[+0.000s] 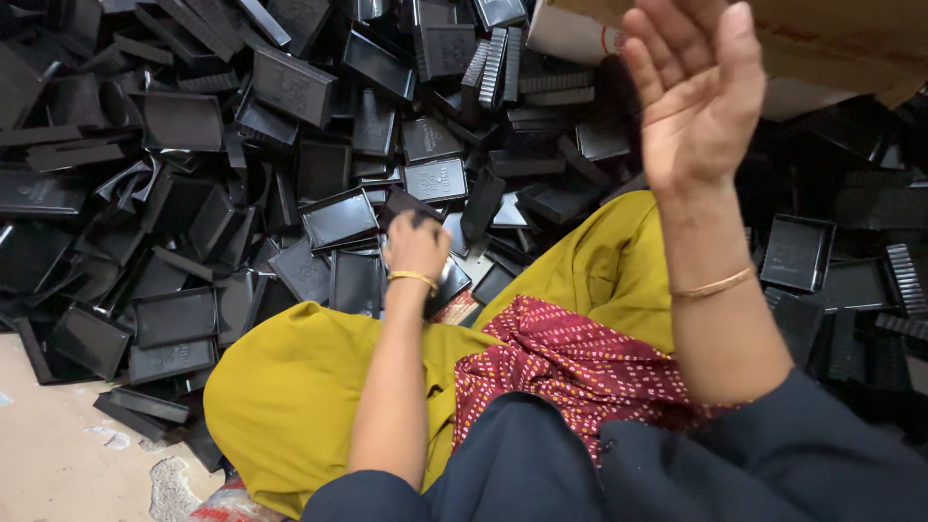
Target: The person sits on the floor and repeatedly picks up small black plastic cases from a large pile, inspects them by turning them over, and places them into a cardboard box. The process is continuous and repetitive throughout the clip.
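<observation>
Black plastic trays (290, 145) piled all over upper left and middle of frame. Left hand (416, 246) near middle, fingers closed round one black tray (406, 205) (small, flat) at pile edge. Right hand (698, 97) up high, upper right, open, holding nothing. Yellow cloth (290, 387) over knees below. Cardboard box (831, 39) top right.

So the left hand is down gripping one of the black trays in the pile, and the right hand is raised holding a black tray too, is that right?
Not quite. The right hand is raised but empty, its palm open and fingers spread. The rest stands: the left hand is down in the pile, closed on a black tray. The head view shows this.
</observation>
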